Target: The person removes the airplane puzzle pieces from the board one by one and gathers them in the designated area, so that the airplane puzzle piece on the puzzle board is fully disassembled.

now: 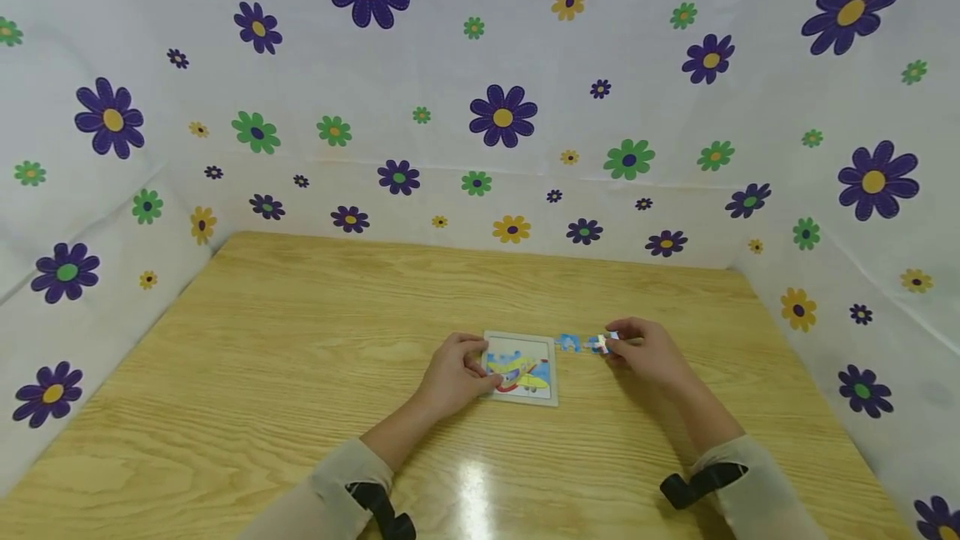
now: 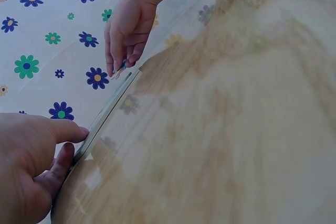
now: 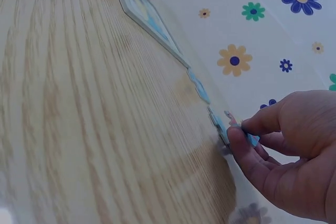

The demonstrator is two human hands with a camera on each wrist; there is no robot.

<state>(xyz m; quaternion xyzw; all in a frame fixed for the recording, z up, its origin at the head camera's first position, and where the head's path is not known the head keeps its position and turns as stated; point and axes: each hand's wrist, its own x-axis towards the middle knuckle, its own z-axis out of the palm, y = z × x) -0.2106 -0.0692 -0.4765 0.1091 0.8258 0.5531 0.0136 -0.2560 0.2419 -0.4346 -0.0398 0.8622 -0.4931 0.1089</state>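
A jigsaw puzzle board (image 1: 556,377) with a pale frame and a yellow airplane picture lies flat on the table. My left hand (image 1: 453,375) grips its left side, the thumb reaching over the picture. To the right of the board, my right hand (image 1: 651,354) pinches a small puzzle piece (image 3: 253,140) between thumb and index finger. One loose blue puzzle piece (image 1: 568,343) lies beside the board's upper right corner. Another loose piece (image 1: 597,345) is close to the right fingertips, just under the held one. The held piece's printed side is mostly covered by the fingers.
The wood-grain table (image 1: 300,340) reaches back to a white cloth wall (image 1: 435,73) printed with flowers. Similar cloth stands at the left and right sides. Black straps (image 1: 701,486) hang at both sleeves.
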